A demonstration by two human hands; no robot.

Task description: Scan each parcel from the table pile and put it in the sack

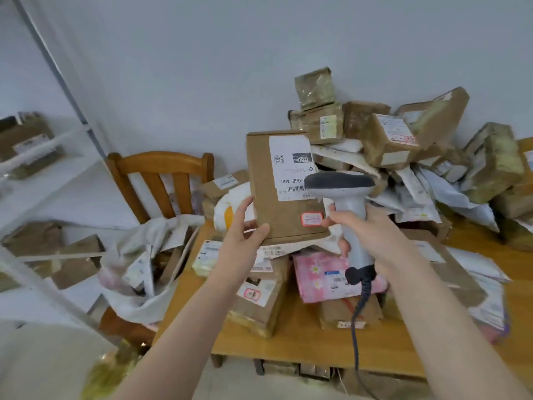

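- Pale grey wall (202, 67) fills the background of the head view, with a white shelf unit (54, 183) at far left carrying blurred brown boxes.
- A wooden table (302, 350) stands against the wall, and a high pile of parcels (389, 134) covers most of its top: brown taped boxes stacked at the back, white and grey mailer bags spilling toward the right.
- A pink flowered parcel (317, 272) lies near the table's front, partly on top of other cartons.
- A wooden chair (161, 163) stands at the table's left end, and a whitish sack (150, 255) sits open on its seat with several parcels inside.
- The left hand (245, 223) grips a flat brown box (268, 215) by its lower left corner, thumb on the front face and fingers behind, holding it upright above the pile.
- A white shipping label (288, 166) on the box faces the camera, with its print upside down.
- The right hand (372, 229) is curled around the grey handle of a barcode scanner (340, 183), index finger at the front of the handle.
- The scanner's dark head sits just in front of the label's lower right part.
- A dark coiled cable (357, 327) hangs from the handle's base, down past the table's front edge.
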